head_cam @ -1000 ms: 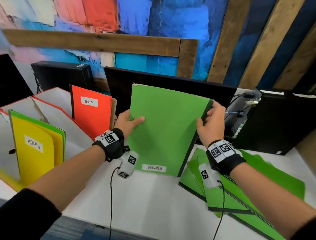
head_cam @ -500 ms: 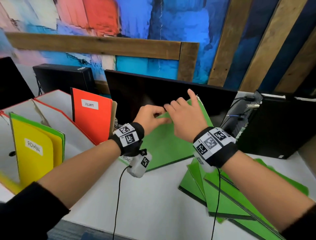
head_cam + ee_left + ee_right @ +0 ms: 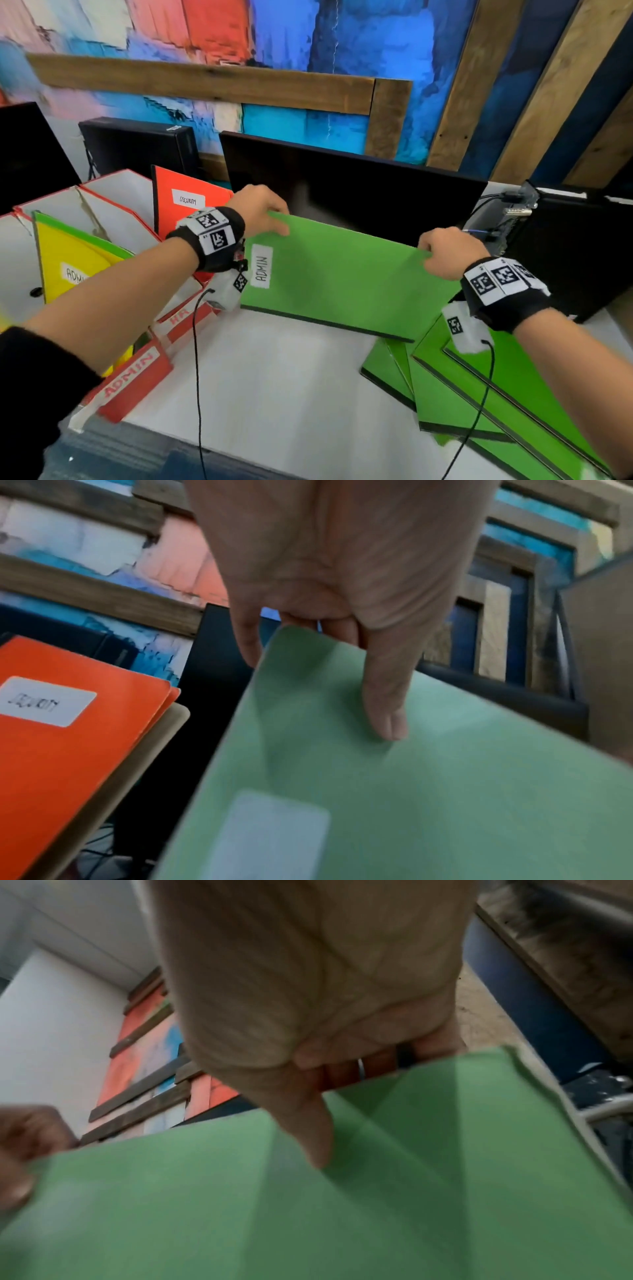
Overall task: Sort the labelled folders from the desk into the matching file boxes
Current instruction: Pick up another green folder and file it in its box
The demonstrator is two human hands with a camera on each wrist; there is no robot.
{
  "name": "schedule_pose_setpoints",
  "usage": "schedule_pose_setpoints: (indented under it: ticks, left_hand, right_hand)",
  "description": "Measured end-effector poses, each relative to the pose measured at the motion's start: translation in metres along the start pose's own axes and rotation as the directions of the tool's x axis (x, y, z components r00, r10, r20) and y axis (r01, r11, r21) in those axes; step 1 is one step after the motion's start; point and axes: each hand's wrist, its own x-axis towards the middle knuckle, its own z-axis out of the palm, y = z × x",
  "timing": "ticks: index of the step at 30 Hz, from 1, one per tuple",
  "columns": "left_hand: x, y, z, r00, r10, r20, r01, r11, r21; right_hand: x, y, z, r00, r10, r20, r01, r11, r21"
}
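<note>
One green folder (image 3: 342, 274) held up, one orange folder (image 3: 185, 205), one yellow folder (image 3: 68, 260), three file boxes (image 3: 133, 380), two hands (image 3: 260, 209)

The flat green cardboard folder (image 3: 428, 791) is hiding most fingers of the left hand (image 3: 329, 569) behind its top edge, motion blur is smearing its white label (image 3: 270, 834) into illegibility, and the picture's edge is cutting off the stacked green folders (image 3: 513, 411) on the desk.

I see an office: a white desk (image 3: 274, 394), a dark monitor (image 3: 342, 192), and file boxes (image 3: 133, 380) labelled ADMIN and HR.
</note>
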Motion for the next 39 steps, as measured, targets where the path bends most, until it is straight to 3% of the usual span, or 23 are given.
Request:
schedule_pose_setpoints:
  ticks: [4,7,10,13,16,19,22,25,29,33,36,39]
  left_hand:
    - [0.005,0.022,-0.007,0.991,0.114,-0.074,-0.117,0.992,-0.046]
    - [0.004,0.037,-0.006,0.969,0.198,-0.151,-0.21,0.975,-0.069]
    - [-0.003,0.036,-0.014,0.917,0.173,-0.36,-0.234,0.963,-0.134]
    - [-0.014,0.02,-0.035,0.905,0.044,-0.423,-0.134,0.973,-0.187]
    - [-0.024,-0.019,-0.059,0.952,-0.067,-0.297,0.04,0.994,-0.097]
    - [-0.043,-0.064,-0.079,0.985,-0.169,-0.045,0.172,0.981,0.087]
    - [-0.067,-0.112,-0.091,0.94,-0.32,0.118,0.293,0.935,0.2]
    - [-0.087,-0.156,-0.097,0.884,-0.419,0.206,0.366,0.896,0.251]
    - [-0.113,-0.188,-0.096,0.845,-0.468,0.258,0.344,0.846,0.407]
    - [-0.127,-0.209,-0.1,0.889,-0.392,0.235,0.282,0.876,0.391]
    - [-0.137,-0.221,-0.106,0.894,-0.36,0.269,0.246,0.893,0.377]
    - [-0.145,-0.232,-0.107,0.902,-0.325,0.285,0.216,0.909,0.356]
  right_hand:
    - [0.002,-0.03,0.023,0.987,-0.147,0.062,0.14,0.985,0.099]
    - [0.008,-0.053,0.036,0.978,-0.207,0.01,0.2,0.956,0.216]
    - [0.014,-0.07,0.035,0.981,-0.143,-0.127,0.178,0.928,0.327]
    - [0.02,-0.084,0.032,0.951,-0.111,-0.289,0.24,0.856,0.459]
    - [0.027,-0.103,0.032,0.931,-0.074,-0.358,0.301,0.709,0.638]
    - [0.027,-0.128,0.031,0.931,-0.008,-0.366,0.32,0.502,0.803]
    - [0.024,-0.157,0.026,0.926,0.021,-0.376,0.35,0.318,0.881]
    - [0.022,-0.186,0.02,0.919,0.046,-0.392,0.375,0.205,0.904]
    - [0.021,-0.226,0.013,0.898,0.087,-0.432,0.416,0.151,0.897]
    - [0.019,-0.257,0.006,0.886,0.142,-0.441,0.442,0.024,0.897]
    - [0.018,-0.281,0.006,0.898,0.177,-0.403,0.424,-0.096,0.901]
    - [0.018,-0.307,0.014,0.904,0.215,-0.368,0.402,-0.144,0.904]
